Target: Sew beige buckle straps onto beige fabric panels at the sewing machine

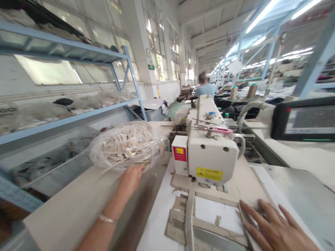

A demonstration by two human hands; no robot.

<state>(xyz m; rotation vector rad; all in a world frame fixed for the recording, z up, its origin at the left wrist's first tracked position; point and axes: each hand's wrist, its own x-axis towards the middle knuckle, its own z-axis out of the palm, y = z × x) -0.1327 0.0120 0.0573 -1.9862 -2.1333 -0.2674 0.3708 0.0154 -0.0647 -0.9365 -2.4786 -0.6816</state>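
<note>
At the edge of a clear plastic bag full of beige straps with gold-coloured metal bits, my left hand has its fingers closed on a beige strap; the fingertips are partly hidden. My right hand lies with fingers spread on the right side of a flat sewing template. This frame has cut-out openings, with white sheet showing through and grey-brown strips along it. The white head of a sewing machine stands over the template's far part.
Pink-handled snips lie on the machine head. A control screen juts in at right, near thread cones. Blue shelving with bagged goods lines the left. A person in a blue top is farther ahead.
</note>
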